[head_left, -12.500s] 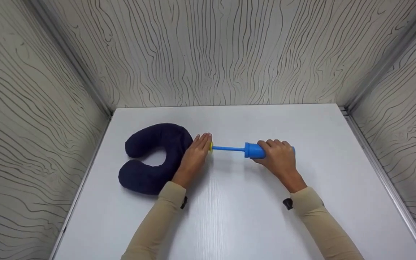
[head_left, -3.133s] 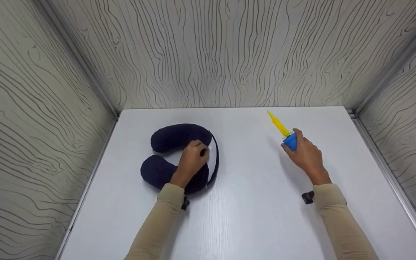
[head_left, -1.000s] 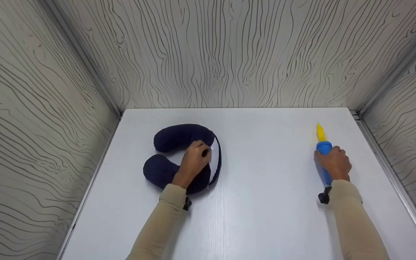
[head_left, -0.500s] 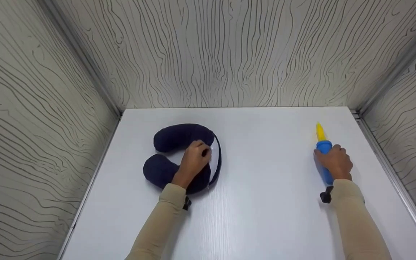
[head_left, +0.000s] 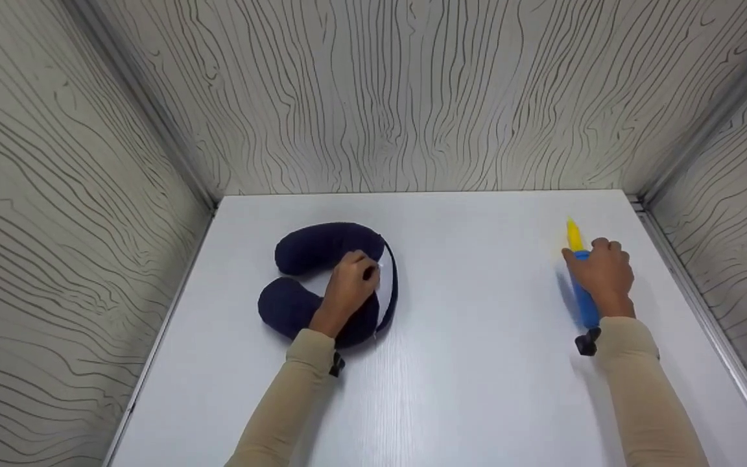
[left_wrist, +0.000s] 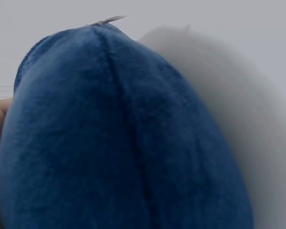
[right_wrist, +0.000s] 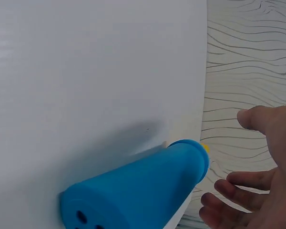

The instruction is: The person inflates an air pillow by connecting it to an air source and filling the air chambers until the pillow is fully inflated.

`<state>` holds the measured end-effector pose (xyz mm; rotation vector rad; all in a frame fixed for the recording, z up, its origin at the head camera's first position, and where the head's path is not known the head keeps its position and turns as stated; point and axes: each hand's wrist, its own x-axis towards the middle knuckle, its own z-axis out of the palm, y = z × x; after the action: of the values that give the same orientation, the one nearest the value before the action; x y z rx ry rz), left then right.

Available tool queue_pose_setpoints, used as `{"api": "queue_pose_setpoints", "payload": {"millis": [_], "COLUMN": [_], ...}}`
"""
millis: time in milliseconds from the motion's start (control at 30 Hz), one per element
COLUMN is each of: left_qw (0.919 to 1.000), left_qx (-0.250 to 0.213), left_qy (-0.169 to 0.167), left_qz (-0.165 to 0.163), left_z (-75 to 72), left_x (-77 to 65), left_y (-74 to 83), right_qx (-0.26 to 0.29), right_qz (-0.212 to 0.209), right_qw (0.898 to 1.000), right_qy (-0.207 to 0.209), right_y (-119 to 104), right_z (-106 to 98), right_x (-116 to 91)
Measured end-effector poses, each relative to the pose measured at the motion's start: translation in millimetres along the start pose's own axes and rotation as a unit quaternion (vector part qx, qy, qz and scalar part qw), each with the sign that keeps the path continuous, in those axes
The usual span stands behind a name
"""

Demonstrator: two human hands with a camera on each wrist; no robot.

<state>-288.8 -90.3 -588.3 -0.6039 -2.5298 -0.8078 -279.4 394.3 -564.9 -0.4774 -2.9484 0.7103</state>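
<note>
A navy U-shaped neck pillow [head_left: 325, 246] lies at the left of the table, a dark strap-like edge curving along its right side. My left hand [head_left: 347, 285] lies across it with curled fingers, pinching it at the right side, where a small pale bit shows by the fingertips. In the left wrist view, the pillow's plush [left_wrist: 86, 119] with a seam fills most of the frame. At the right, a blue hand pump [right_wrist: 143, 186] with a yellow nozzle [head_left: 574, 236] lies on the table. My right hand [head_left: 604, 275] hovers over it, fingers spread and apart from it.
The white table [head_left: 464, 363] is bordered by wood-grain patterned walls [head_left: 373, 97] at the back and both sides. Metal rails [head_left: 711, 337] run along the table's side edges. A black wrist camera [head_left: 587, 342] sits at the right cuff.
Earlier both hands worked the pump; then my right hand carried it right and laid it down. Now that hand has let go and lifted off. The left hand stays on the pillow.
</note>
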Motion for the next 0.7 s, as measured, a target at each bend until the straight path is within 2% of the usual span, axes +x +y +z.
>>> {"api": "queue_pose_setpoints", "payload": {"millis": [133, 233, 467, 700], "left_qw": [1.0, 0.9999, 0.9998, 0.9997], "left_qx": [-0.006, -0.01, -0.012, -0.019], "left_qy": [-0.002, -0.006, -0.013, -0.017], "left_qz": [0.005, 0.006, 0.0, -0.005], "left_z": [1.1, 2.3, 7.4, 13.3], "left_x": [2.1, 3.7, 9.4, 15.3], "left_y": [2.8, 5.8, 13.6, 22.1], "right_qx": [0.019, 0.036, 0.066, 0.07], "right_qz": [-0.075, -0.109, -0.152, -0.191], "right_qw": [0.995, 0.99, 0.985, 0.979], "right_qy": [0.068, 0.087, 0.058, 0.027], "right_y": [-18.5, -35.9, -84.8, -124.8], "right_z": [3.0, 7.0, 16.8, 28.9], "right_x": [-3.5, -7.4, -17.9, -29.0]}}
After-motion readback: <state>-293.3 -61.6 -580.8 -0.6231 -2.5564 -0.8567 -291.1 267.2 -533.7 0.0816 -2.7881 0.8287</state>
